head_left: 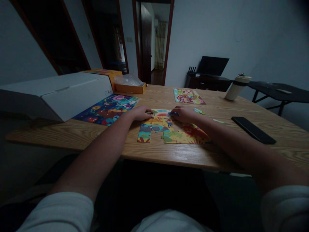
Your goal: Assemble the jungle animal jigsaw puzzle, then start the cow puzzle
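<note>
A partly assembled jigsaw puzzle [156,128] in yellow, blue and green lies flat on the wooden table in front of me, with a gap in its lower left part and an uncovered patch on the right. My left hand [140,113] is at its far left corner, thumb and fingers curled against the edge. At the far right side, my right hand [181,114] has its fingers closed around a small blue puzzle piece [174,113], partly hidden by the fingers. Beyond my right wrist lie loose puzzle pieces [199,111].
A dark blue picture sheet [106,109] lies left, beside a long white box [77,96] and an orange tray [130,88] holding clear plastic. Farther back is a farm picture [188,96]. A black phone [253,130] and a pale tumbler [238,87] are right.
</note>
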`<move>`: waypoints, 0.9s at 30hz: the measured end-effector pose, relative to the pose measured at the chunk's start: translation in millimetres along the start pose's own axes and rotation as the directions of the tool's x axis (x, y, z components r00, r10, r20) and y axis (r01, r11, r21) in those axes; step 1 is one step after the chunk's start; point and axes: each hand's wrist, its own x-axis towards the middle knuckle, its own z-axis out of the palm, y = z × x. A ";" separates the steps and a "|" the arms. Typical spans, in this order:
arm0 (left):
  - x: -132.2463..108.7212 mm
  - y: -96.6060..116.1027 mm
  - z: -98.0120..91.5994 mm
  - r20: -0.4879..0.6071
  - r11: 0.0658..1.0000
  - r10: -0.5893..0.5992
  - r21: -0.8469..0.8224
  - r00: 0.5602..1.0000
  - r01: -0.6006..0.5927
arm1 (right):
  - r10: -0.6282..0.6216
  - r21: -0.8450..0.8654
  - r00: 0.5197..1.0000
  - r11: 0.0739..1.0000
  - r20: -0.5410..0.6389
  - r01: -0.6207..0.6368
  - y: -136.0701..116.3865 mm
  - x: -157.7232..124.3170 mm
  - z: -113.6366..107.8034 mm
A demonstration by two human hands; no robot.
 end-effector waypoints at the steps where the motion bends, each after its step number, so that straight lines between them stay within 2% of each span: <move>1: 0.4 -0.4 0.2 -0.001 1.000 0.002 0.004 1.000 -0.002 | 0.011 0.007 1.000 1.000 0.004 -0.011 0.2 0.1 0.0; 5: 1.5 -1.4 1.1 -0.007 1.000 0.008 0.011 1.000 -0.008 | 0.033 0.073 0.999 0.997 0.021 -0.035 5.4 1.6 3.2; 10: 0.5 0.1 0.2 0.005 1.000 -0.001 0.015 1.000 0.001 | -0.114 0.103 0.993 0.988 -0.023 0.116 16.1 5.4 12.5; 12: 0.2 0.6 -0.2 0.003 1.000 -0.010 0.011 1.000 0.010 | -0.116 0.122 0.993 0.985 -0.030 0.119 16.3 6.8 16.6; 16: 1.1 -0.1 0.0 -0.003 1.000 0.002 0.002 1.000 -0.002 | -0.048 0.192 0.997 0.980 -0.061 0.059 15.0 7.3 19.1; 18: 1.9 -1.1 0.4 -0.007 1.000 0.011 0.011 1.000 -0.011 | 0.017 0.207 0.995 0.978 -0.098 0.003 22.5 5.5 13.5; 21: 3.1 -2.7 1.0 -0.010 1.000 0.015 0.020 1.000 -0.014 | 0.228 0.189 0.958 0.963 -0.177 -0.194 50.8 -1.7 -2.0; 23: 3.6 -3.3 1.1 -0.010 1.000 0.016 0.012 1.000 -0.016 | 0.336 0.162 0.927 0.937 -0.165 -0.311 75.7 -10.2 -11.8; 27: 3.6 -3.1 0.5 -0.010 1.000 0.005 0.010 1.000 -0.005 | 0.376 0.080 0.925 0.925 -0.062 -0.370 113.5 -30.6 -17.4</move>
